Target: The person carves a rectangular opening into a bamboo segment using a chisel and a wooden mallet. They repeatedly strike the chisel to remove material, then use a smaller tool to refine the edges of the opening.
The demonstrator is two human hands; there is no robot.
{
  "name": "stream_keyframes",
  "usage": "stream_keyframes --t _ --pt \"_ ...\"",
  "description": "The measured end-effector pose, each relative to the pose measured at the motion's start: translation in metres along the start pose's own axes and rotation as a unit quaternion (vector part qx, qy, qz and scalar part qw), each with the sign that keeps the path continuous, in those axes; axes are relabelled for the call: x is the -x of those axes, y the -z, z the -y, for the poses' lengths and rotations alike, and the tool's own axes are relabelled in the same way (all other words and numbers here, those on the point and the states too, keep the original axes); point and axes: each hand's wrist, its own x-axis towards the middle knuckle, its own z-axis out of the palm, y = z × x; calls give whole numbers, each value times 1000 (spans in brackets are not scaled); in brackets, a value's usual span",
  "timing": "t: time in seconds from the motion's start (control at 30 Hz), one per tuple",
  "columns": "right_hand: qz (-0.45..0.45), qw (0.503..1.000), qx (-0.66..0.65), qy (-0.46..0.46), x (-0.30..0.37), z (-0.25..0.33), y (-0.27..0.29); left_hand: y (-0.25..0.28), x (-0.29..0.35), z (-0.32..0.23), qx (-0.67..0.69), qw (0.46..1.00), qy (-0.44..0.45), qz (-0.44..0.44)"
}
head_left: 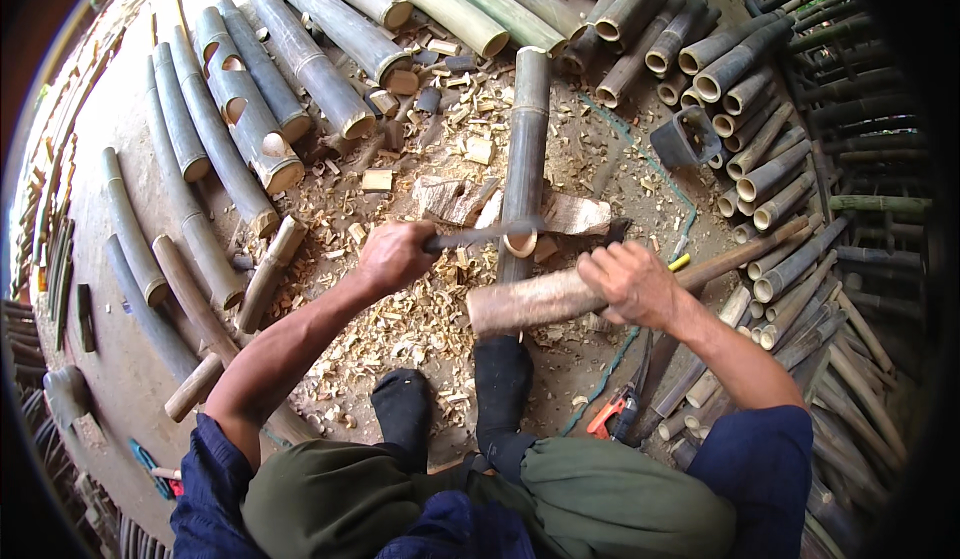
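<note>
My left hand [397,256] is closed around the dark handle of a knife-like blade [482,234], slightly blurred. The blade lies across a dark bamboo pole [526,149], at the pale edge of an opening cut in its wall. My right hand [630,284] grips a thick, pale wooden club [535,302], held over the pole's near part, just below the blade. Whether the club touches the pole cannot be made out. My right foot [502,379], in a black sock, is at the pole's near end. Rough wood [578,215] lies beneath the pole.
Wood chips [400,329] cover the floor around my feet. Long bamboo poles [310,69] lie at the far left, one notched pole [243,109] among them. Cut bamboo tubes [735,74] are piled at right, near a dark plastic container [685,137]. An orange-handled tool [607,414] lies near my right knee.
</note>
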Motion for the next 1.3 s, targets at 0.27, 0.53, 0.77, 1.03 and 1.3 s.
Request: stream_keyframes --t 0.27,0.53,0.77,1.03,1.3 --pt "-54 861 -404 -304 79 132 -32 7 41 53 1 925 236 -299" --pt "-29 697 -418 -582 137 256 -91 -2 66 47 -91 916 249 -301" --pt "-123 498 -607 -607 5 110 -96 -24 73 6 88 973 120 -178" --pt "-186 499 -567 -628 -78 39 -171 -68 141 -71 184 978 -33 88" --pt "134 834 -302 -442 8 8 -71 -37 222 -18 221 954 201 -35"
